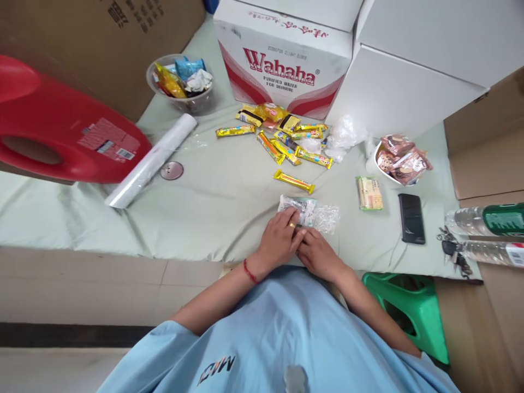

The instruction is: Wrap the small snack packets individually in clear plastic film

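The left hand lies over the near edge of a clear packet at the front of the table, the right hand meeting it there, fingers bent; whether either grips the packet I cannot tell, and its print is unreadable. Behind the yellow sticks, a white carton reads "Wahaha" in red, with "PURIFIED WATER FOR DRINKING" below and red Chinese characters on top. Dark Chinese characters mark the brown box, while the red jug's barcoded label is too small to read.
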The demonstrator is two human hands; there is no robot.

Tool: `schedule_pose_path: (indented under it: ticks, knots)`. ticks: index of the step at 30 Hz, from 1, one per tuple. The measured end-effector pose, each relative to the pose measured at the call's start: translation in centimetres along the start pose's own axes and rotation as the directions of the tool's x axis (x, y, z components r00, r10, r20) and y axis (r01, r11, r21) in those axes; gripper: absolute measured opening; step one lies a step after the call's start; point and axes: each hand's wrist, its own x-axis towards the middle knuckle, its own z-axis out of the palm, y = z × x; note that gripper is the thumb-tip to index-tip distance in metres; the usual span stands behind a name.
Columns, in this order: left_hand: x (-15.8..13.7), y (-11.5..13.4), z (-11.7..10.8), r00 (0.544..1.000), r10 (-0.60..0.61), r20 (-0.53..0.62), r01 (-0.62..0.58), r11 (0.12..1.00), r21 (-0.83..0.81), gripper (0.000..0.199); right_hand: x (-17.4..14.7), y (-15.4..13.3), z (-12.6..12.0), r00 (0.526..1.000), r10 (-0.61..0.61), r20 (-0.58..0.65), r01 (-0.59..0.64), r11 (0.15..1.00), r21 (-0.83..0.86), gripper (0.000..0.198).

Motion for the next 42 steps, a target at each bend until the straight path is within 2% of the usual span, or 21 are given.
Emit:
schedule_pose_path:
  ticks: [2,4,5,7,8,9,10,12,16,18,20,22,24,26,28,30,33,35,38,40,42]
  knots:
    - [-1.0,-0.4,0.6,0.999,0.045,0.021,-0.047,0.990,0.130,0.055,-2.2,0.7,-0.7,0.999,-0.004,-0.035,0.007,0.995,0.104,0.033]
    - [-1.5,-0.7,0.9,0.997,0.068,0.034,-0.073,0.976,0.204,0.058,-4.4,2.1,-1.8,0.971,0.145,-0.191,-0.114,0.980,0.164,0.032]
    - [-1.6,-0.8,1.1,0.997,0.072,0.035,-0.078,0.971,0.227,0.059,-5.3,2.9,-2.3,0.915,0.269,-0.301,-0.223,0.959,0.177,0.031]
    - [-1.5,-0.8,1.2,0.997,0.074,0.030,-0.079,0.964,0.255,0.059,-6.4,4.8,-3.3,0.724,0.486,-0.490,-0.455,0.870,0.192,0.032]
    - [-1.4,-0.8,1.2,0.997,0.074,0.029,-0.079,0.962,0.263,0.059,-6.6,5.6,-3.7,0.636,0.547,-0.544,-0.539,0.820,0.194,0.036]
    - [-1.3,-0.7,1.2,0.997,0.074,0.031,-0.080,0.960,0.268,0.059,-6.4,6.4,-3.9,0.582,0.582,-0.568,-0.595,0.781,0.191,0.041]
    - [-1.3,-0.7,1.2,0.997,0.074,0.036,-0.081,0.960,0.269,0.059,-6.0,7.1,-3.9,0.560,0.603,-0.569,-0.627,0.757,0.184,0.046]
    - [-1.1,-0.6,1.2,0.997,0.066,0.046,-0.076,0.960,0.268,0.059,-4.3,7.9,-3.7,0.565,0.618,-0.547,-0.645,0.744,0.174,0.052]
    - [-1.1,-0.5,1.3,0.997,0.055,0.049,-0.066,0.963,0.261,0.059,0.0,7.5,-3.0,0.633,0.597,-0.493,-0.579,0.788,0.212,0.041]
    - [-1.2,-0.4,1.3,0.997,0.061,0.041,-0.069,0.963,0.260,0.059,1.2,6.8,-3.0,0.660,0.619,-0.426,-0.504,0.785,0.359,0.034]
    - [-1.3,-0.4,1.3,0.997,0.069,0.036,-0.076,0.964,0.256,0.058,1.6,6.2,-3.3,0.670,0.669,-0.321,-0.418,0.698,0.582,0.032]
    - [-1.3,-0.4,1.3,0.996,0.082,0.033,-0.088,0.964,0.251,0.058,1.4,5.7,-3.6,0.654,0.722,-0.227,-0.356,0.558,0.749,0.037]
    - [-1.3,-0.5,1.3,0.995,0.099,0.029,-0.103,0.961,0.255,0.057,1.0,5.4,-3.9,0.611,0.771,-0.180,-0.349,0.466,0.813,0.042]
    - [-1.3,-0.6,1.3,0.994,0.109,0.021,-0.111,0.959,0.263,0.056,0.8,5.2,-4.0,0.553,0.813,-0.181,-0.405,0.452,0.795,0.044]
    - [-1.3,-0.6,1.3,0.994,0.110,0.017,-0.111,0.959,0.261,0.056,0.7,4.8,-4.0,0.523,0.830,-0.194,-0.485,0.477,0.733,0.053]
    - [-1.2,-0.6,1.2,0.994,0.108,0.017,-0.109,0.961,0.253,0.055,0.7,4.2,-3.9,0.552,0.822,-0.138,-0.529,0.474,0.704,0.056]
    - [-1.2,-0.5,1.1,0.994,0.109,0.026,-0.112,0.962,0.249,0.053,1.2,3.1,-4.2,0.624,0.781,-0.032,-0.504,0.433,0.747,0.042]
    - [-1.2,-0.4,1.0,0.994,0.107,0.038,-0.113,0.962,0.247,0.053,1.9,2.4,-4.8,0.634,0.769,-0.080,-0.486,0.477,0.733,0.036]
    - [-1.2,-0.4,1.2,0.994,0.095,0.049,-0.104,0.965,0.241,0.053,4.2,1.5,-5.5,0.643,0.731,-0.228,-0.504,0.628,0.593,0.031]
    - [-1.2,-0.4,1.4,0.994,0.098,0.047,-0.107,0.965,0.241,0.051,6.4,0.9,-5.3,0.687,0.670,-0.280,-0.525,0.725,0.447,0.027]
    - [-1.1,-0.4,1.6,0.992,0.116,0.047,-0.124,0.963,0.239,0.045,8.9,0.3,-4.5,0.741,0.610,-0.281,-0.550,0.791,0.267,0.021]
